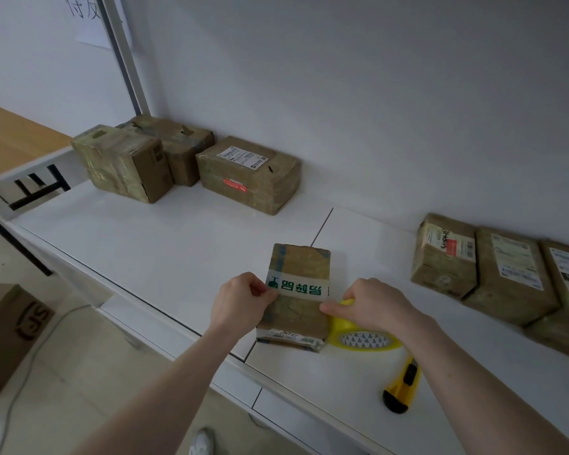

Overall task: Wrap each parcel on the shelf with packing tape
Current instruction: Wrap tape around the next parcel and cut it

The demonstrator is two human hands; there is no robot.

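Parcel [296, 290]: boxy taped cardboard.
Left hand [240, 300]: pinching its white tape band [298, 285].
Right hand [375, 307]: gripping glossy yellow tape roll [362, 336], parcel's 4 o'clock.

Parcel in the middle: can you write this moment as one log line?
left hand: pinches tape strip | right hand: holds tape roll | parcel: on shelf

The shelf [165, 238] is a smooth white board with a soft sheen. The parcel [298, 290] at its front is brown cardboard under glossy clear tape, with a white printed band across it. At its four o'clock, the tape roll [363, 338] is shiny translucent yellow plastic film. The cutter [403, 385] at five o'clock is yellow and black plastic. Parcels at ten o'clock [248, 174] are taped cardboard with paper labels.
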